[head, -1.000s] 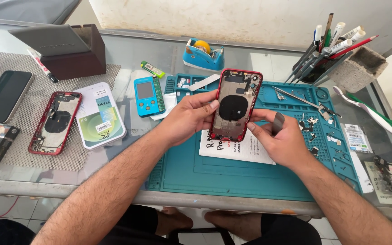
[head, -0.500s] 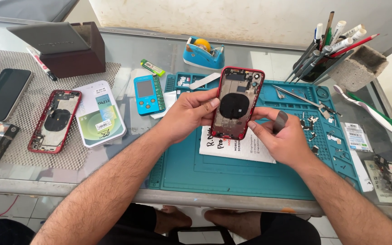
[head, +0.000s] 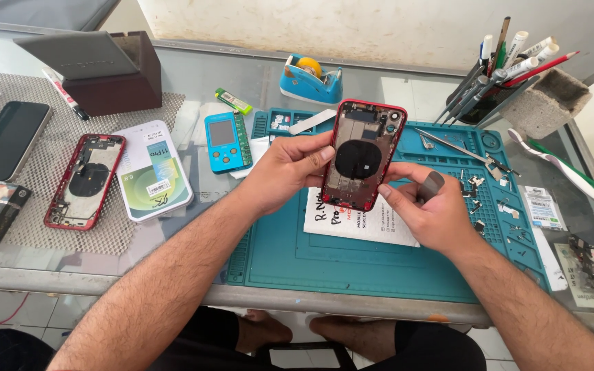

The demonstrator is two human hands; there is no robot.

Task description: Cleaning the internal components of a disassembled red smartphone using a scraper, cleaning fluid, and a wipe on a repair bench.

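Observation:
My left hand (head: 287, 170) grips the left edge of an opened red phone housing (head: 364, 154), held upright over the teal work mat (head: 379, 254). The housing's inside faces me, with a round black coil in the middle. My right hand (head: 427, 209) touches the housing's lower right corner with its fingertips and holds a small grey tool (head: 432, 185) between the fingers. A white printed paper (head: 362, 223) lies on the mat under both hands.
A second red housing (head: 85, 180) lies on mesh at the left beside a white box (head: 152, 172) and a dark phone (head: 5, 141). A blue tester (head: 223, 141), tape dispenser (head: 309, 77), tweezers (head: 452, 144), small screws and a pen holder (head: 496, 96) stand behind.
Both hands have tilted the housing a little more upright and my right fingertips have moved closer to its lower edge. Nothing else on the table has moved.

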